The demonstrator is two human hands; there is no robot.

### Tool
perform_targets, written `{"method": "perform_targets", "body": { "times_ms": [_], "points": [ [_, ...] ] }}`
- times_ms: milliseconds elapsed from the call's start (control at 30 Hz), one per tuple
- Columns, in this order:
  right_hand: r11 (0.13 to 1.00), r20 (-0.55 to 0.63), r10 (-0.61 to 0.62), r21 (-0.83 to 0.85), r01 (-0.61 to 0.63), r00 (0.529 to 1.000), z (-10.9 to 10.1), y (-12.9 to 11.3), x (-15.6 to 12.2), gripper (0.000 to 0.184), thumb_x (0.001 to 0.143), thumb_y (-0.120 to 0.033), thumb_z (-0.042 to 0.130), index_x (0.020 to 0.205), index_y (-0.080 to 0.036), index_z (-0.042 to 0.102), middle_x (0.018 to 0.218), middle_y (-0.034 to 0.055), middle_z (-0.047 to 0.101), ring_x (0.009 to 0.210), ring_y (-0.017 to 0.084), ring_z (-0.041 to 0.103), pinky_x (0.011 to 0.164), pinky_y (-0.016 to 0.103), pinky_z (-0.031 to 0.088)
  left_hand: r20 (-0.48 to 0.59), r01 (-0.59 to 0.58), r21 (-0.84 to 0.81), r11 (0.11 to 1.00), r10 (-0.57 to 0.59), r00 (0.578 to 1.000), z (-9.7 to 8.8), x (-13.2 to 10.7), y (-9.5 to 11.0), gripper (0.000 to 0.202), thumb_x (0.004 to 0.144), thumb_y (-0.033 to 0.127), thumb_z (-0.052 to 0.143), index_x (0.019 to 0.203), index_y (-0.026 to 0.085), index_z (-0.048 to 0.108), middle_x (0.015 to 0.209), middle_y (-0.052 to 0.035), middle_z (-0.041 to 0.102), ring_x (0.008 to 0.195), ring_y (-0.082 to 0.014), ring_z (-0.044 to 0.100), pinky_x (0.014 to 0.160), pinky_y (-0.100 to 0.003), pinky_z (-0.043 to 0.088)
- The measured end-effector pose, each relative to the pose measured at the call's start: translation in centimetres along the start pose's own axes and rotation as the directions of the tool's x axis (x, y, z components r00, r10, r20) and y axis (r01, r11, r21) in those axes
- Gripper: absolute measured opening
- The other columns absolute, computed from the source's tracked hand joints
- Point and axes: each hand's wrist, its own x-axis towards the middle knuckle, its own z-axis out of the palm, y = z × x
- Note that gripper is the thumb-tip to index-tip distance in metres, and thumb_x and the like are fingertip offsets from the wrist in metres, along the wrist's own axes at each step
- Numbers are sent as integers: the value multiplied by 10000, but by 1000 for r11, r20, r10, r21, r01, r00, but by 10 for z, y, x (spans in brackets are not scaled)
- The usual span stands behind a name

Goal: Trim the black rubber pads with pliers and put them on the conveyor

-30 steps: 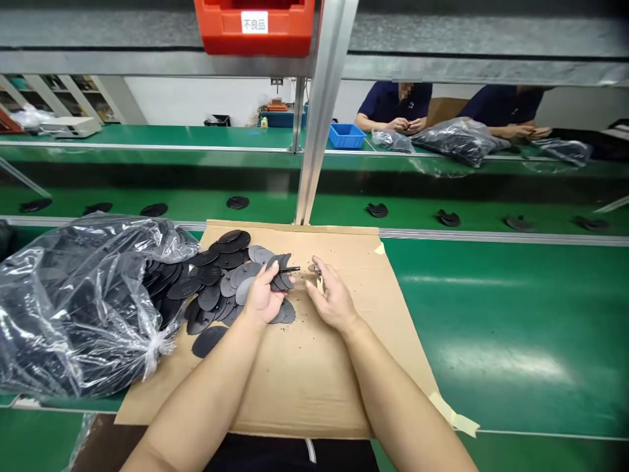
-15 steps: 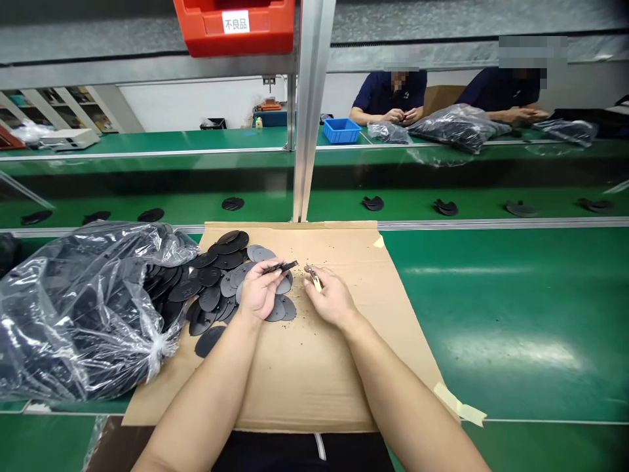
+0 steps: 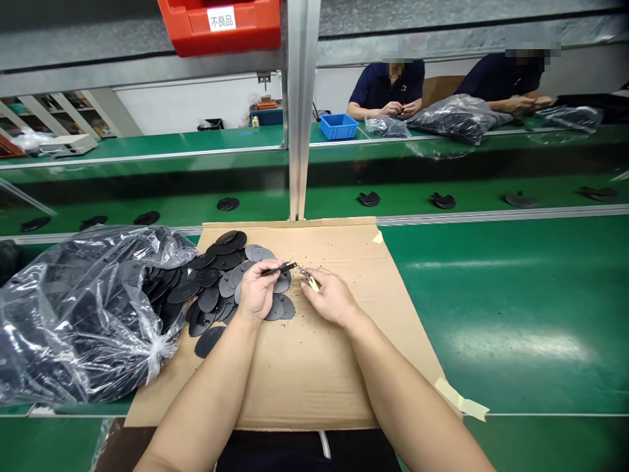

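Note:
Above the cardboard sheet (image 3: pixel 314 367), my left hand (image 3: pixel 256 292) is closed on a thin black plastic part (image 3: pixel 285 267), seen nearly edge-on. My right hand (image 3: pixel 331 296) grips cutting pliers with pale yellow handles (image 3: pixel 311 282). Their jaws meet the right end of the black part, or come very close to it. Beside and beneath my left hand lies a pile of flat oval black and grey plastic pieces (image 3: pixel 209 298). Small dark scraps are scattered on the cardboard around the pliers.
At the left, a clear plastic bag (image 3: pixel 83 321) holds many black pieces. A metal post (image 3: pixel 298 118) rises behind the cardboard. More black parts (image 3: pixel 368 198) lie along the green belt. Two people sit beyond, near a blue bin (image 3: pixel 339 127). A red bin (image 3: pixel 221 33) hangs overhead.
My right hand has brought the pliers slightly left, so their jaws now meet the end of the black part. The view has shifted a little.

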Motion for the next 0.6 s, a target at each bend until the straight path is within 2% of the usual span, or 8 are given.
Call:
{"method": "perform_targets", "body": {
  "times_ms": [200, 467, 600],
  "points": [
    [997, 34, 2, -71, 0, 999, -3, -2, 0, 280, 864, -242, 566, 1124, -198, 661, 1055, 63, 680, 984, 211, 619, 894, 298, 451, 25, -43, 21, 999, 42, 999, 1, -1, -1, 188, 551, 114, 776, 697, 173, 674, 873, -27, 669, 988, -178, 617, 933, -342, 459],
    [980, 57, 13, -200, -1, 998, -9, -2, 2, 225, 840, -172, 543, 1008, -227, 681, 1007, 47, 693, 970, 205, 623, 850, 267, 442, 2, -63, 78, 995, 63, 998, 5, -3, -1, 193, 551, 136, 775, 701, 170, 658, 895, -28, 661, 975, -162, 609, 918, -310, 463],
    [991, 47, 20, -132, -14, 999, -6, -2, 2, 193, 831, -178, 541, 934, -239, 692, 978, 32, 705, 936, 205, 635, 824, 272, 446, -7, -29, 68, 997, 30, 1000, 7, -5, -3, 260, 566, 186, 796, 768, 164, 632, 895, -35, 663, 952, -169, 622, 876, -318, 505]
  ]
}}
